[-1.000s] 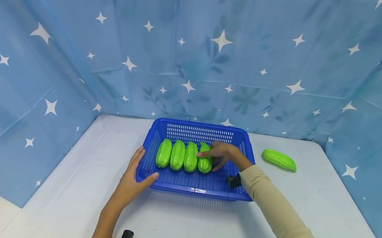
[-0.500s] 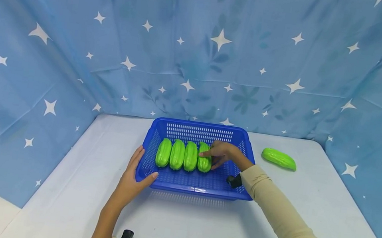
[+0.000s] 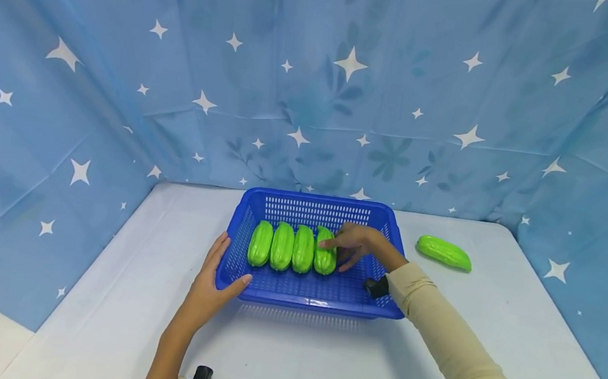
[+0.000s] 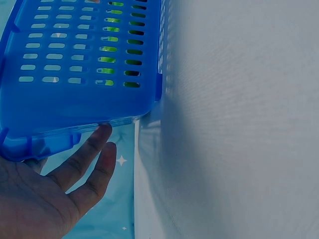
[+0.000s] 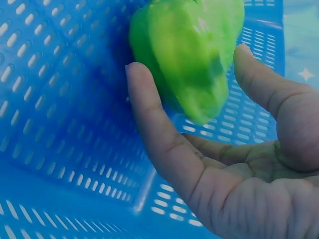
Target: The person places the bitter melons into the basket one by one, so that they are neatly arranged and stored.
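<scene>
Several glossy, ridged, elongated green vegetables lie side by side in a blue plastic basket [image 3: 312, 302]. My right hand [image 3: 354, 242] is inside the basket at the rightmost green vegetable [image 3: 325, 257]. In the right wrist view, its thumb and a finger are spread loosely on either side of that vegetable [image 5: 192, 59], the tips close to its sides. My left hand [image 3: 206, 292] touches the basket's front left corner, fingers straight along the left rim and thumb at the front. The left wrist view shows two straight fingers [image 4: 92, 167] beside the basket's outer wall.
One more green vegetable [image 3: 444, 253] lies on the white table [image 3: 292, 367], right of the basket. A blue curtain with white stars [image 3: 317, 89] hangs behind the table and along both sides. The basket's right part has bare floor showing.
My right hand has shifted slightly right and its index finger has drawn back a little over the rightmost vegetable. The left hand, basket and vegetables stay in place.
</scene>
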{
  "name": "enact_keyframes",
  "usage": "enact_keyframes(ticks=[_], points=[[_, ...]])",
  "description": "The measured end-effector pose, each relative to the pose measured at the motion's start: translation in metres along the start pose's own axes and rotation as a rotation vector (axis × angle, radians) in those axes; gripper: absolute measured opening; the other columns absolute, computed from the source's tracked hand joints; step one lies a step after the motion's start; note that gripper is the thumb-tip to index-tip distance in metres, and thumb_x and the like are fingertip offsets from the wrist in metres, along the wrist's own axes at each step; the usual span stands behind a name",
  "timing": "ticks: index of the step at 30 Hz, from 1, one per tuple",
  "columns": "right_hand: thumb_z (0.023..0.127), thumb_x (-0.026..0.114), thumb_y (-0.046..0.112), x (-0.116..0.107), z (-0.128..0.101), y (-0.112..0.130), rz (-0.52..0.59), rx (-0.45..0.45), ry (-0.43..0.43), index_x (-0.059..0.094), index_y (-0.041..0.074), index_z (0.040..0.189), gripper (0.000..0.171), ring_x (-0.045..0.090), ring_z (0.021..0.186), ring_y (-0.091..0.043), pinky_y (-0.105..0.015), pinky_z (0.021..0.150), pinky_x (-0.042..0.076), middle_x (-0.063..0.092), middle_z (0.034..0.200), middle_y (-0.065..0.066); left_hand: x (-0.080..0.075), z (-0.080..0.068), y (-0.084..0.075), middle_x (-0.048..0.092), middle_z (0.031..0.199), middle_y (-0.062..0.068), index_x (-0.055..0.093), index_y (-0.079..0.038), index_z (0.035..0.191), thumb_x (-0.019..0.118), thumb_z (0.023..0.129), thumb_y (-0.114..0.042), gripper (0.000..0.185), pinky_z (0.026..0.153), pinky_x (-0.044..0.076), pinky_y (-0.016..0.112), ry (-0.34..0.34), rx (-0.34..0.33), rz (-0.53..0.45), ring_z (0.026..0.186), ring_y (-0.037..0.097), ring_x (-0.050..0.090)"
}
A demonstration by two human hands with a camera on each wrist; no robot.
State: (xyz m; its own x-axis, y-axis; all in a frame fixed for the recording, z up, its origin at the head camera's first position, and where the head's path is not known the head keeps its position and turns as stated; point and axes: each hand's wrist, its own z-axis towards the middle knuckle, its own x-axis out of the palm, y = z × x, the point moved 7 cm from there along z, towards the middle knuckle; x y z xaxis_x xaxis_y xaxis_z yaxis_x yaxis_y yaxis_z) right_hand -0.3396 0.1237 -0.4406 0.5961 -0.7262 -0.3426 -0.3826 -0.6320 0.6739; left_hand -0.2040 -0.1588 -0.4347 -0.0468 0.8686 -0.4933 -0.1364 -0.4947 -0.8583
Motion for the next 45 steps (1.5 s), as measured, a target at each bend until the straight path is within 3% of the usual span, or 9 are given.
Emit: enact_keyframes(ticks=[8, 13, 17, 23, 28, 31, 37, 42, 45], points=[[0.097, 0.06, 0.034, -0.019, -0.02, 0.001, -0.018, -0.044, 0.037, 0.021, -0.008, 0.148, 0.076, 0.052, 0.126, -0.047, -0.045, 0.086, 0.058, 0.044, 0.14, -0.036, 0.0, -0.001, 0.001, 0.006, 0.166, -0.006, 0.014, -0.021, 0.158, 0.068, 0.087, -0.046, 0.092, 0.116, 0.019, 0.063, -0.003, -0.004, -0.004, 0.153, 0.03, 0.007], [0.099, 0.057, 0.036, -0.039, -0.039, 0.003, 0.006, -0.119, 0.026, 0.013, -0.004, 0.152, 0.08, 0.05, 0.129, -0.046, -0.048, 0.09, 0.056, 0.039, 0.143, -0.035, -0.002, 0.0, 0.0, 0.005, 0.166, -0.007, 0.014, -0.023, 0.158, 0.068, 0.088, -0.047, 0.091, 0.116, 0.019, 0.063, -0.003, 0.002, -0.002, 0.153, 0.03, 0.007], [0.1, 0.055, 0.036, -0.055, -0.053, -0.002, 0.065, -0.219, 0.015, 0.014, -0.002, 0.153, 0.076, 0.049, 0.13, -0.046, -0.05, 0.092, 0.055, 0.037, 0.144, -0.034, -0.002, 0.001, -0.001, 0.005, 0.166, -0.006, 0.014, -0.022, 0.158, 0.068, 0.088, -0.047, 0.092, 0.116, 0.019, 0.063, -0.001, 0.003, 0.002, 0.153, 0.03, 0.007], [0.1, 0.054, 0.036, -0.088, -0.078, -0.02, 0.247, -0.369, -0.058, 0.02, -0.001, 0.151, 0.071, 0.056, 0.125, -0.039, -0.051, 0.095, 0.053, 0.042, 0.142, -0.031, -0.001, 0.002, -0.002, 0.006, 0.166, -0.004, 0.014, -0.021, 0.158, 0.068, 0.088, -0.046, 0.093, 0.118, 0.018, 0.062, 0.008, 0.002, -0.006, 0.153, 0.028, 0.006], [0.1, 0.054, 0.034, -0.122, -0.094, -0.052, 0.358, -0.42, -0.178, 0.023, 0.001, 0.149, 0.067, 0.067, 0.109, -0.017, -0.045, 0.095, 0.054, 0.063, 0.12, -0.007, -0.001, 0.001, -0.001, 0.006, 0.166, -0.004, 0.014, -0.02, 0.158, 0.069, 0.087, -0.045, 0.093, 0.117, 0.018, 0.062, 0.01, -0.003, -0.013, 0.153, 0.028, 0.006], [0.098, 0.058, 0.032, -0.143, -0.1, -0.079, 0.446, -0.416, -0.265, 0.034, 0.01, 0.142, 0.055, 0.07, 0.099, -0.008, -0.037, 0.088, 0.058, 0.068, 0.104, 0.009, -0.001, 0.001, -0.001, 0.005, 0.166, -0.004, 0.014, -0.02, 0.158, 0.068, 0.087, -0.045, 0.093, 0.117, 0.018, 0.062, 0.012, 0.001, -0.016, 0.153, 0.029, 0.006], [0.089, 0.071, 0.033, -0.18, -0.103, -0.142, 0.638, -0.418, -0.486, 0.05, 0.022, 0.122, 0.04, 0.07, 0.085, -0.001, -0.023, 0.072, 0.059, 0.07, 0.092, 0.017, -0.002, 0.002, -0.001, 0.005, 0.166, -0.006, 0.014, -0.022, 0.158, 0.068, 0.088, -0.046, 0.092, 0.117, 0.017, 0.063, 0.012, 0.002, -0.017, 0.153, 0.028, 0.006], [0.085, 0.074, 0.043, -0.208, -0.091, -0.199, 0.571, -0.335, -0.718, 0.057, 0.031, 0.124, 0.044, 0.062, 0.087, 0.006, -0.018, 0.069, 0.055, 0.064, 0.093, 0.024, -0.002, 0.001, -0.002, 0.006, 0.166, -0.004, 0.015, -0.021, 0.158, 0.069, 0.088, -0.045, 0.092, 0.117, 0.017, 0.063, 0.01, -0.003, -0.02, 0.153, 0.029, 0.006], [0.083, 0.074, 0.047, -0.218, -0.084, -0.222, 0.481, -0.289, -0.799, 0.055, 0.035, 0.133, 0.054, 0.057, 0.092, 0.01, -0.015, 0.075, 0.054, 0.06, 0.1, 0.028, -0.002, 0.0, -0.001, 0.005, 0.166, -0.005, 0.015, -0.021, 0.158, 0.069, 0.088, -0.045, 0.092, 0.117, 0.018, 0.062, 0.008, -0.003, -0.02, 0.153, 0.029, 0.006]])
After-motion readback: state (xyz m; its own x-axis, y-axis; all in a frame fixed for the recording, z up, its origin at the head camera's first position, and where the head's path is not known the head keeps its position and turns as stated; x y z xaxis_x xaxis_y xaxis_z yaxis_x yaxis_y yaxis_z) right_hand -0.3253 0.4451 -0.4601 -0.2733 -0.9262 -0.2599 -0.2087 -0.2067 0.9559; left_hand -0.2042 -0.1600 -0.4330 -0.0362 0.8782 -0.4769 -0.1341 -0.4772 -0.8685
